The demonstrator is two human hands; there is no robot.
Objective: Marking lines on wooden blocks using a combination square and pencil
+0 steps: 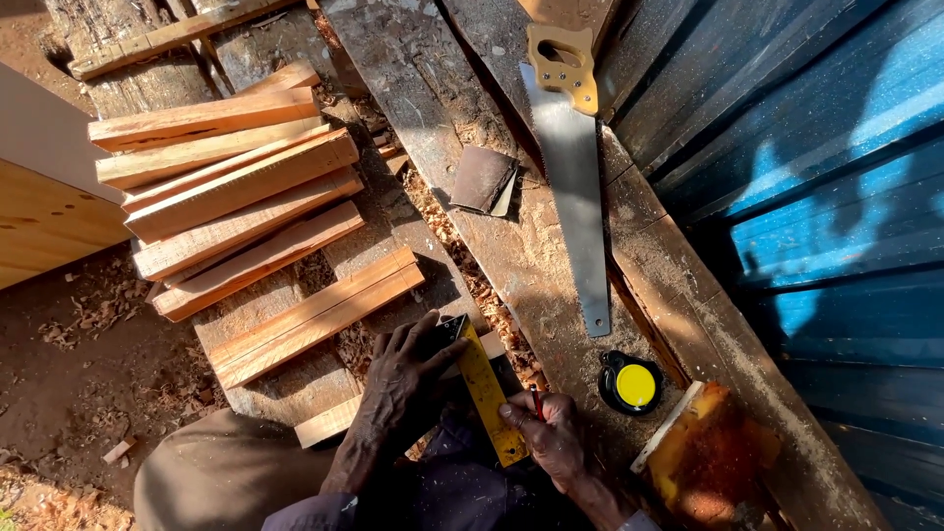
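Nearby, hands (403,379) (551,438) press a yellow square (487,393) beside a black-yellow tape measure (629,383).

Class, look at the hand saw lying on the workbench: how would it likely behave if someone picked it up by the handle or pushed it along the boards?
The hand saw has a long, thin metal blade, so it would probably flex and wobble when lifted by its wooden handle. It lies flat on the plank, so pushed, it should slide rather than roll. The toothed edge may snag in the sawdust.

1. I see a handsaw (575,187) lying flat on the workbench (511,246).
2. A stack of cut wooden slats (231,187) lies to the left.
3. A yellow-and-black tape measure (631,383) rests near the blue wall (836,197).
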